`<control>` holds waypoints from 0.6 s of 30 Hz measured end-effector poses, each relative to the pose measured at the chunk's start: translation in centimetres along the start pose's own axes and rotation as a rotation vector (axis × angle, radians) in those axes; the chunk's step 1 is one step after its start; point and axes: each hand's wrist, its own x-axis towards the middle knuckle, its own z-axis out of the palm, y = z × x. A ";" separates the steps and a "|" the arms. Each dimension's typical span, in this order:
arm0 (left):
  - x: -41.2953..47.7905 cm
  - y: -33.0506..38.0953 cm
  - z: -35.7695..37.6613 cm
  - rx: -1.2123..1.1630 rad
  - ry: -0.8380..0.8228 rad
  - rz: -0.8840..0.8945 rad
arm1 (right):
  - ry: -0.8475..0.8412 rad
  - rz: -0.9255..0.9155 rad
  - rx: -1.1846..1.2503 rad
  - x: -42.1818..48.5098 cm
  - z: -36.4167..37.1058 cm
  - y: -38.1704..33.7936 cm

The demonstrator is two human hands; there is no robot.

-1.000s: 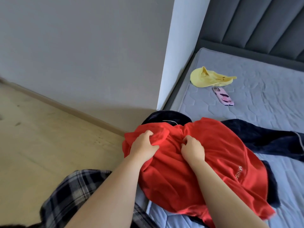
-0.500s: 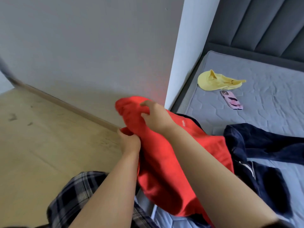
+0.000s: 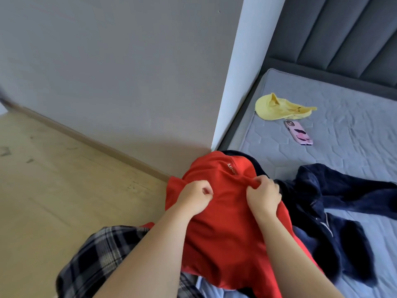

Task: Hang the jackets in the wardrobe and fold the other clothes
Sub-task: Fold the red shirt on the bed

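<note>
A red shirt with small white lettering lies bunched at the near corner of the bed, partly hanging over its edge. My left hand grips a fold of the red fabric on its left side. My right hand pinches another fold near the shirt's upper right. A dark navy garment lies crumpled on the mattress to the right, and part of it is under the red shirt. A small yellow garment lies farther back on the bed.
The grey quilted mattress has a pink phone lying near the yellow garment. A padded dark headboard stands behind. A grey wall and wooden floor lie to the left. My plaid trousers show below.
The red shirt has come back down from the left onto the bed corner. My right hand moved from the raised left fold to the right, and both hands now hold it side by side.
</note>
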 end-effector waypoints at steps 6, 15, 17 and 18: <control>-0.6 -0.3 -0.1 -0.033 -0.350 -0.103 | -0.220 0.148 0.285 1.9 -0.7 -2.6; -0.1 1.7 -2.0 -1.059 0.013 -0.350 | -0.498 -0.293 0.398 0.2 -4.0 -6.4; -0.8 2.6 -3.1 -1.291 -0.082 -0.323 | -0.501 -0.319 0.425 -0.6 -5.0 -8.4; -1.3 3.0 -3.8 -1.356 -0.103 -0.310 | -0.522 -0.349 0.410 -1.1 -5.5 -9.5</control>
